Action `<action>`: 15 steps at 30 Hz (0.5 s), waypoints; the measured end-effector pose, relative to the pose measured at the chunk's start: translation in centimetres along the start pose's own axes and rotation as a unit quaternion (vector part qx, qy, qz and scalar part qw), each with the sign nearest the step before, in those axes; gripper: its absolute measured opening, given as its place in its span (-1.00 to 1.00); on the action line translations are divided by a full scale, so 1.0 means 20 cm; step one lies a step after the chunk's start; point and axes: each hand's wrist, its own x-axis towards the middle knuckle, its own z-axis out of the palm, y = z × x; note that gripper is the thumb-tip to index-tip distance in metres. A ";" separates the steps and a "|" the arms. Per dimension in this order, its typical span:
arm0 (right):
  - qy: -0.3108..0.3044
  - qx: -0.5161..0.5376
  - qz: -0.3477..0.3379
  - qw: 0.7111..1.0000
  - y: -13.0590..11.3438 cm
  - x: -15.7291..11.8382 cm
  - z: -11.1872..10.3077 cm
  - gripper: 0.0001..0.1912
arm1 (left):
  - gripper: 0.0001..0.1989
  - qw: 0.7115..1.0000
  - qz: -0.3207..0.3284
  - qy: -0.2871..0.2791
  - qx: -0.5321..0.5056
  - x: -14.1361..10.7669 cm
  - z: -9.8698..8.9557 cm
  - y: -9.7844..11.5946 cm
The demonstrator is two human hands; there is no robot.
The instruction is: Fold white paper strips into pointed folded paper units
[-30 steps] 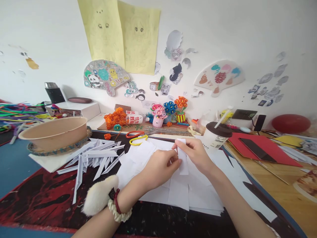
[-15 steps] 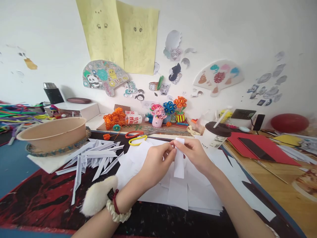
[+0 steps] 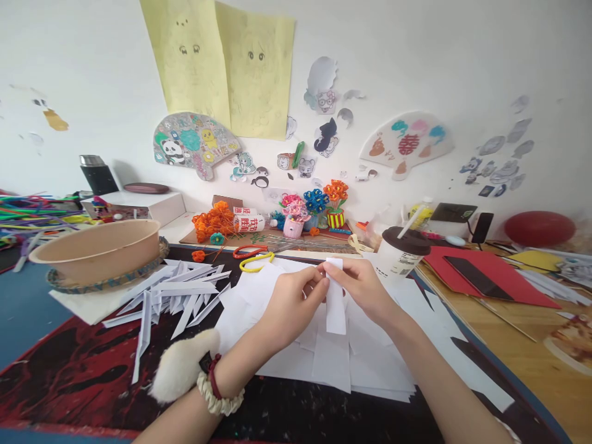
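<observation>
A narrow white paper strip (image 3: 335,308) hangs upright between my hands, above a spread of loose white sheets (image 3: 379,364). My left hand (image 3: 296,299) pinches its upper left edge, fingers curled. From the other side my right hand (image 3: 363,287) grips the top of the strip between thumb and fingers. The fingertips of both hands meet near the strip's top, and some are hidden behind it. A pile of folded white strips (image 3: 185,290) lies to the left of my hands.
Yellow-handled scissors (image 3: 255,262) lie behind my left hand. A lidded cup (image 3: 401,253) stands behind my right hand. At the left is a beige basin (image 3: 99,253); at the right, a red folder (image 3: 522,287). Flower crafts (image 3: 296,216) line the back.
The strip's lower end has shifted very slightly to the right. Both hands keep their hold on it, almost unmoved.
</observation>
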 end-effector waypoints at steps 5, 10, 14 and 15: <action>-0.007 0.005 0.003 1.000 -0.01 0.00 0.00 -0.60 | -0.70 1.000 -0.001 -0.003 0.003 0.00 0.00 0.00; -0.010 0.001 -0.003 1.000 0.00 0.00 0.00 -0.61 | -0.70 1.000 -0.005 -0.002 -0.001 0.00 0.00 0.00; -0.012 0.010 -0.003 1.000 -0.01 -0.01 0.00 -0.63 | -0.70 1.000 -0.008 0.002 -0.005 0.00 0.00 0.00; -0.012 0.014 -0.002 1.000 -0.01 -0.01 0.00 -0.63 | -0.70 1.000 -0.009 0.004 -0.007 0.00 0.00 0.00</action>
